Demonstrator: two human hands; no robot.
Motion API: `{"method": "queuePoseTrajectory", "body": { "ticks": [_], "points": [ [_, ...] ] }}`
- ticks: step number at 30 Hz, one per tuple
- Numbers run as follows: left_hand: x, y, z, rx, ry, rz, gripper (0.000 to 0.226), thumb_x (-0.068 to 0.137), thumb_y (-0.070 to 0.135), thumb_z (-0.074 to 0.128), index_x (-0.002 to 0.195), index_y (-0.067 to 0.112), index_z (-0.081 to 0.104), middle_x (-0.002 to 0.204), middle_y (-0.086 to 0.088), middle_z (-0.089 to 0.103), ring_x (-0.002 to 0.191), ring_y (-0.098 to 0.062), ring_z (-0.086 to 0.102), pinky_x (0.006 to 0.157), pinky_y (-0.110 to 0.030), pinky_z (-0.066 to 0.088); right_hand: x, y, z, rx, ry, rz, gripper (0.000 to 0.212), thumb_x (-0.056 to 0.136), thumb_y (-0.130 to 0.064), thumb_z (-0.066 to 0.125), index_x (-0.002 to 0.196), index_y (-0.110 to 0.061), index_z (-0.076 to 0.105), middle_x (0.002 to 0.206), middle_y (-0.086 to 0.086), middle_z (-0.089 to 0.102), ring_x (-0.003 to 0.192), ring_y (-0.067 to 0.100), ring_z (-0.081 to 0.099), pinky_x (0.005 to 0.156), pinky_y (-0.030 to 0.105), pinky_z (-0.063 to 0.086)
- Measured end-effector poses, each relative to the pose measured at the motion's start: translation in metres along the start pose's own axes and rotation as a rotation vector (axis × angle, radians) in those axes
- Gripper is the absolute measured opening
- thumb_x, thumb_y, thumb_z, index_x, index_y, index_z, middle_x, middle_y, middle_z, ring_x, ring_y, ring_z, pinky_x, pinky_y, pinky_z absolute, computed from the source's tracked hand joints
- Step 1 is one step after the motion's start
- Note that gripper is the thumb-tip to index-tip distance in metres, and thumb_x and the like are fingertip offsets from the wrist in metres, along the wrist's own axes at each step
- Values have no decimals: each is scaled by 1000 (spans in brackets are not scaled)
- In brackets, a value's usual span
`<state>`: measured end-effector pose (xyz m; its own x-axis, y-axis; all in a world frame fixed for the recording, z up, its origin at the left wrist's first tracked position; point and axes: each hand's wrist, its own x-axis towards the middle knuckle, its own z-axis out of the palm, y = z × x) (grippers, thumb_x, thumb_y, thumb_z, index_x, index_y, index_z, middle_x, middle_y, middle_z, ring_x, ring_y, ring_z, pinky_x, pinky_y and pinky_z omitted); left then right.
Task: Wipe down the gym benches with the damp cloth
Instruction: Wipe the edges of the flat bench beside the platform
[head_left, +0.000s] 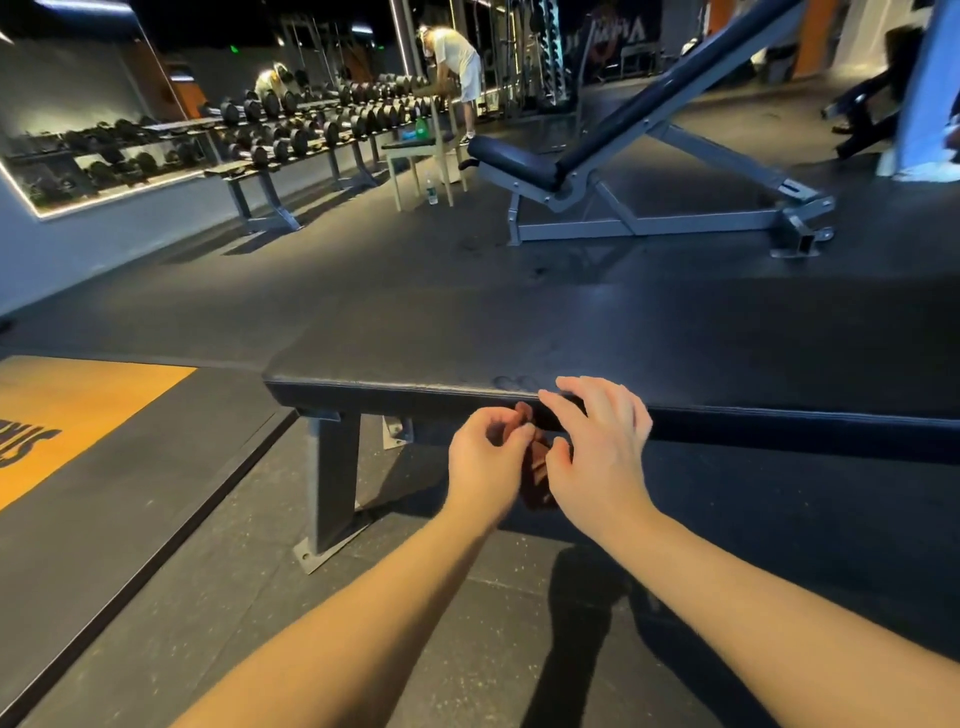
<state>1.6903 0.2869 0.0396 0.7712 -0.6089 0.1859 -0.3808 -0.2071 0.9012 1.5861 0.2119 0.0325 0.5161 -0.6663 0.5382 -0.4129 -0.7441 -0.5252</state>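
- Flooring (363, 597) of dark speckled rubber fills a dim gym; an orange mat (78, 410) lies near left.
- The worktop (623, 338), a flat bench padded in scuffed black vinyl on a grey steel leg (332, 478), crosses the middle.
- Far right stands an incline bench (649, 109); far left, a dumbbell rack (311, 124) beside a wall mirror (78, 104).
- The cloth (535, 470), reddish-brown and crumpled, hangs just before the worktop's near edge, between the hands.
- The left hand (485, 457) pinches its top; the right hand (602, 452) spreads its fingers over the edge.

Both arms outstretched; left hand (485, 457) fingers pinched, right hand (597, 449) fingers spread.
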Motion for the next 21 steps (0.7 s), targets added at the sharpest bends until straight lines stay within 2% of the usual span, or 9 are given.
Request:
{"method": "queuePoseTrajectory", "body": {
  "ticks": [2,4,7,10,12,13,17,19,21],
  "points": [
    [5,4,-17,50,-80,26,5,96,25,69,100,24,70,91,11,73,84,2,67,74,-12,51,-12,-7,-9,54,-20,13,40,96,-11,63,132,-27,66,142,-9,51,137,14,34,121,35,19],
    [5,8,-32,69,-163,43,9,98,26,66,104,25,72,94,12,74,86,3,68,77,-13,52,-23,-16,-13,161,-112,90,34,101,-19,60,133,-30,64,137,-15,51,130,5,38,117,29,30],
    [-2,11,-44,47,-228,47,18,102,28,60,113,30,74,102,15,74,95,1,69,85,-20,54,-25,-30,-15,437,-251,351,34,100,-34,64,134,-35,59,131,-20,53,120,4,53,108,32,50],
    [-4,11,-48,-1,-215,8,21,103,27,57,114,27,75,103,14,74,97,-2,69,87,-21,53,-19,-40,-14,524,-286,465,53,91,-44,74,139,-39,53,133,-18,57,121,8,57,106,36,52],
    [-1,14,-52,-68,-203,-47,21,104,25,56,113,25,75,103,12,75,96,-3,69,83,-18,51,-13,-40,-18,542,-305,528,60,88,-40,78,142,-36,50,127,-15,61,115,9,61,100,32,54],
    [2,16,-55,-94,-201,-49,20,103,23,57,111,23,75,102,11,75,94,-3,70,82,-19,50,-10,-40,-21,541,-298,537,56,89,-36,79,139,-33,54,121,-14,65,109,8,63,95,29,55],
    [15,20,-60,-107,-174,2,15,97,17,64,106,19,77,99,7,77,94,-8,71,94,-30,56,9,-40,-42,534,-203,501,16,90,-18,73,105,-25,74,99,-11,72,95,8,68,75,18,51],
    [20,27,-60,-157,-174,30,13,93,19,72,105,18,75,98,4,77,96,-15,73,97,-41,57,22,-41,-52,541,-117,493,18,89,-12,69,102,-25,70,99,-9,71,93,9,68,71,17,48],
    [28,35,-55,-178,-177,72,15,88,24,77,102,20,74,97,2,77,95,-17,73,95,-45,58,36,-40,-64,490,-16,463,24,88,-11,65,105,-27,62,97,-8,68,89,8,66,69,17,45]
  ]
}}
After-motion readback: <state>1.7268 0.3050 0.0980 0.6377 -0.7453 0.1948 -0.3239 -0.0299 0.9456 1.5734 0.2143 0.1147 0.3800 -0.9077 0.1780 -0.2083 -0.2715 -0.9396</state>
